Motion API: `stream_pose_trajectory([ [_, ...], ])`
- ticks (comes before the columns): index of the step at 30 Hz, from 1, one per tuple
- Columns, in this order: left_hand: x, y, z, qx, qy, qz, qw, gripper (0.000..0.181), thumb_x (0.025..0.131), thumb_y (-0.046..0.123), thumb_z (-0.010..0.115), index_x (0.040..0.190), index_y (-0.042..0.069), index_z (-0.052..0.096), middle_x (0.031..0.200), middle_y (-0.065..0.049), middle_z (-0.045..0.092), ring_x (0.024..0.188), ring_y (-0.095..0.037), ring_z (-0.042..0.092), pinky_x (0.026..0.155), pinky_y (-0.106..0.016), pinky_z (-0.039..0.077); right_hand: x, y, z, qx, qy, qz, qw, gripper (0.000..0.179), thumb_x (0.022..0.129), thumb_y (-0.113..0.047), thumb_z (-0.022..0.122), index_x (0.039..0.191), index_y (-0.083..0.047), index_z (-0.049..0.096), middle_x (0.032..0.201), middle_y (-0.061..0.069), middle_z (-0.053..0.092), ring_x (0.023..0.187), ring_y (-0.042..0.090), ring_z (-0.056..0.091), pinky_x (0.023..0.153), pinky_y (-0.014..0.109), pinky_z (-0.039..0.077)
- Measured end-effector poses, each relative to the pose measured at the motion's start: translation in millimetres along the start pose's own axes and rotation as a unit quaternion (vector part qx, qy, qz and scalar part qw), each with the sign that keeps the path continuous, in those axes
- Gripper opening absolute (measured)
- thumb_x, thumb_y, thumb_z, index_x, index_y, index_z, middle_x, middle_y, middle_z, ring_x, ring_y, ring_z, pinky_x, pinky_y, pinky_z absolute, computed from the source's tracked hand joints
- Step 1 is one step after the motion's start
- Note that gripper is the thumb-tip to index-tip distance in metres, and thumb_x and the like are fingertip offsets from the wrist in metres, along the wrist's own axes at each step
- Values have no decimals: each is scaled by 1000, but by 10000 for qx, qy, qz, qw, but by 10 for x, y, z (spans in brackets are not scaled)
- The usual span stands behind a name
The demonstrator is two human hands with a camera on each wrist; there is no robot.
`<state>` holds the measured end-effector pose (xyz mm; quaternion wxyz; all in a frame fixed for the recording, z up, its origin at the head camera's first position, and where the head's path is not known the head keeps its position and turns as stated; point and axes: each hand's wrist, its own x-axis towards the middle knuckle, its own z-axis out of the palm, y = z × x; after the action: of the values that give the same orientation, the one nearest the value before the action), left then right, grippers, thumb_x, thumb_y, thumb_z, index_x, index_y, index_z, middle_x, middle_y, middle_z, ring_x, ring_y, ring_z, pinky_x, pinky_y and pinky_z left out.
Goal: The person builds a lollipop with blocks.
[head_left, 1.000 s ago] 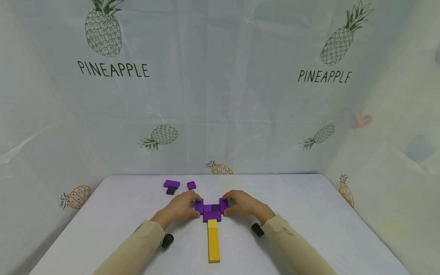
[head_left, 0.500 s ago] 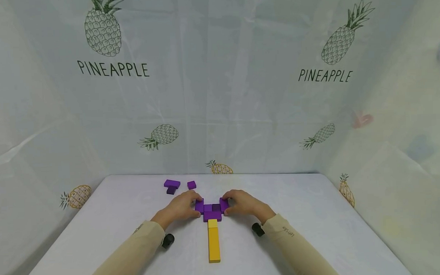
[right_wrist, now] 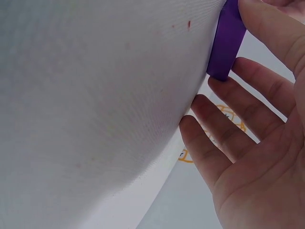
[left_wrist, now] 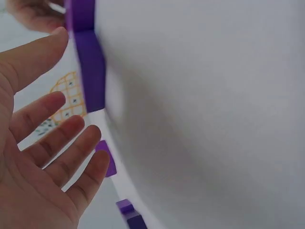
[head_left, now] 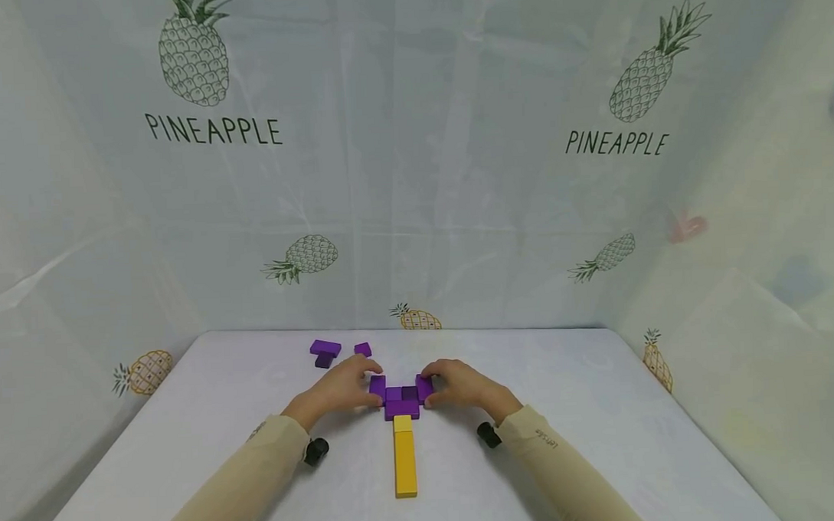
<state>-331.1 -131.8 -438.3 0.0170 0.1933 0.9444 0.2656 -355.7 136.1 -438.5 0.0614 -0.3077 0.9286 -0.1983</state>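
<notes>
Between the left hand [head_left: 341, 386] and the right hand [head_left: 465, 384], flat on the worktop [head_left: 188, 422], sit the left purple block [head_left: 378, 389] and right purple block [head_left: 424, 389]. Key relation, as I read it: the left purple block lies within the left hand's thumb-index span, long axis running away from the person, thumb toward the near end, index beyond the far end. Left hand is nearest to it. Right purple block mirrors that, same axis, right hand nearest.

Light purple block [head_left: 393, 394] and dark purple block [head_left: 409, 393] sit side by side between those two. Purple bar [head_left: 402, 410] lies crosswise just on their near side. Small yellow block [head_left: 403, 424] and long yellow block [head_left: 405, 465] line up from there toward the person.

Hands: left is loose, fingers spread; left wrist view shows the index clear of the block. Thumb tip right by it, can't tell if touching. Right looks to pinch its block end to end, thumb and index; other fingers extended and fanned. Can't tell how firm.

Spares: loose purple bar [head_left: 326, 347], loose dark block [head_left: 324, 361], small purple block [head_left: 362, 348], all past the left hand, well apart from the right.
</notes>
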Motion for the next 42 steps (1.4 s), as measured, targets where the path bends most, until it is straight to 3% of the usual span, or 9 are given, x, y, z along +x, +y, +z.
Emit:
stream_pose_trajectory([
  [5,98,-44,-165,-55,6,-214,9998,50,81,32,80,124,12,63,124,-7,59,112,-27,55,97,-47,46,0,3,-10,8,12,0,10000,51,82,-31,80,126,-11,63,126,2,62,117,21,55,104,41,41],
  [12,274,-222,-258,206,223,-14,9995,39,85,18,76,120,7,66,119,-11,61,111,-29,56,99,-46,44,-5,6,-7,68,-5,1,10000,52,82,-32,80,126,-11,63,126,1,61,118,20,54,104,41,41],
  [17,377,-317,-244,379,575,138,9975,32,83,14,78,112,6,69,113,-13,63,109,-31,56,99,-47,44,-14,-5,-5,48,-19,-8,10000,51,83,-32,79,126,-12,63,126,1,61,118,20,54,104,41,41],
  [20,416,-347,-225,414,607,146,9972,37,82,15,79,115,4,68,114,-14,62,110,-32,55,101,-47,43,-18,-13,-10,42,-32,6,10000,51,83,-32,79,127,-11,63,126,1,61,120,21,53,105,41,40],
  [29,496,-388,-147,498,465,-31,9977,44,83,14,77,124,3,64,117,-14,61,109,-30,55,100,-45,43,-18,-17,-21,40,-10,17,10000,52,82,-32,80,127,-11,63,127,2,61,120,21,53,105,41,40],
  [35,527,-361,-134,538,461,55,9975,39,83,13,76,120,2,67,109,-13,62,102,-28,57,96,-44,46,-15,-4,-24,44,-4,51,10000,52,82,-31,79,127,-12,63,127,2,61,120,21,53,105,41,40],
  [42,511,-312,-105,413,301,-296,9983,27,88,12,71,114,8,70,105,-7,61,98,-23,57,96,-42,47,-3,4,-12,26,-10,-13,10000,52,82,-32,80,126,-11,63,126,2,61,119,21,54,104,41,41],
])
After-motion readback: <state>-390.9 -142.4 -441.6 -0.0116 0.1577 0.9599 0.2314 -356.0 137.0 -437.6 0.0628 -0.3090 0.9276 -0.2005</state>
